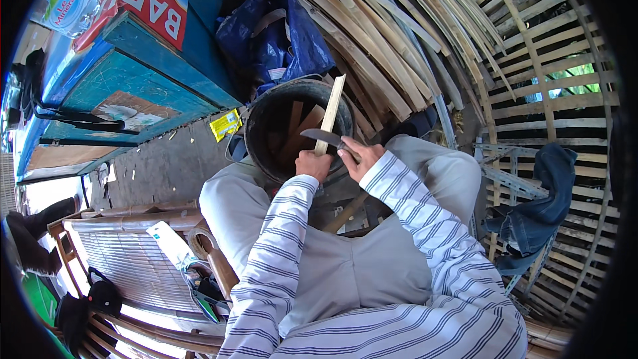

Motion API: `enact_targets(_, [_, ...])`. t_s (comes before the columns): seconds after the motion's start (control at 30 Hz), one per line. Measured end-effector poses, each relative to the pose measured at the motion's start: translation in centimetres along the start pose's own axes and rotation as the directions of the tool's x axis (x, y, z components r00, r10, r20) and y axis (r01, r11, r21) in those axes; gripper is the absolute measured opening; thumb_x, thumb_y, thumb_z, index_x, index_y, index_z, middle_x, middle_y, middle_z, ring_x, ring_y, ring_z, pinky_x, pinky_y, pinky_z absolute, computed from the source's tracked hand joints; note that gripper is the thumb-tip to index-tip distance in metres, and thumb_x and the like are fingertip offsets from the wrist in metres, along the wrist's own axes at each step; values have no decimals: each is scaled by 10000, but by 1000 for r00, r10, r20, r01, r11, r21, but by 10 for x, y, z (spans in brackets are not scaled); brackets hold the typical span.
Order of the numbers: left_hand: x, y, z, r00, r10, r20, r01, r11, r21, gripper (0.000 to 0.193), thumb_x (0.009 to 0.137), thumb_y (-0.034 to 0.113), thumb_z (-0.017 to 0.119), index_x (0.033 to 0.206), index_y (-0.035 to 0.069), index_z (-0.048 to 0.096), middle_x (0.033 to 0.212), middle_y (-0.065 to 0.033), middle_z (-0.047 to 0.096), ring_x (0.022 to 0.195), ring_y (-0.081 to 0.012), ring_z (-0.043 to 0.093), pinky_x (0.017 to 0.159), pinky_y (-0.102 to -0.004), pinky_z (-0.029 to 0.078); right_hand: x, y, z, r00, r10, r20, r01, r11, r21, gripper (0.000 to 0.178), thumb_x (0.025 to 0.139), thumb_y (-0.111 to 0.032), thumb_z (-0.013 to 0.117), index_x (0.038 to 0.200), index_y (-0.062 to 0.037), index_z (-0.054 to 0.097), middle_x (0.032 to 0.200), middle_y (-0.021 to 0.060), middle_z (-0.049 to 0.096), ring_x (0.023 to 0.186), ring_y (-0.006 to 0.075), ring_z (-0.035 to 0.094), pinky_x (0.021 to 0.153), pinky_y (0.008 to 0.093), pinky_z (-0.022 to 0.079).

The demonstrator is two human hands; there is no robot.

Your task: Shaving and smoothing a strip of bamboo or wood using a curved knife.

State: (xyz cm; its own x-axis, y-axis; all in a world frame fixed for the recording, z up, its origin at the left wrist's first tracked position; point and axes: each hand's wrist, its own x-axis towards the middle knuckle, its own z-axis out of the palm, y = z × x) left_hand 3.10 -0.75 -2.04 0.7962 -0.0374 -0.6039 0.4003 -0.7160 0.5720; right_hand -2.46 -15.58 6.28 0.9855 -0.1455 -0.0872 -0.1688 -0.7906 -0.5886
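My left hand (313,165) is closed round the lower end of a pale strip of bamboo or wood (331,106), which slants up and away over a dark bucket (252,126). In my right hand (361,158) is the dark handle of a knife with a curved blade (319,135). The blade lies across the strip, just above my left fist. The bucket stands between my knees, with several brown pieces (307,126) inside it. My left fingers hide the strip's bottom end.
A blue-green cabinet (159,83) stands at left, with a yellow packet (226,125) on the floor beside it. Beyond the bucket are a blue bag (272,40) and long wooden strips (372,46). A bamboo bench (126,252) is at lower left; jeans (548,193) hang at right.
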Motion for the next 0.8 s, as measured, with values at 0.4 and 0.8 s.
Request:
enact_targets(0.4, [-6,10,-14,995,56,82,-60,997,47,512,760,412,627,1105,36,674,1095,-251,642,1063,-406,598,966,-421,465,0,12,-13,993,-23,112,8,991,130,320,874,-222,655,1126,-25,649,849,181,693,778,316,692,692,350,559])
enact_targets(0.8, [-18,19,-15,992,75,98,-84,992,95,464,756,376,625,1004,-12,679,1025,-250,661,1020,-402,617,919,-413,486,8,8,-13,998,61,-31,-61,998,9,360,884,-342,616,1133,-87,662,854,192,686,754,360,675,707,414,566])
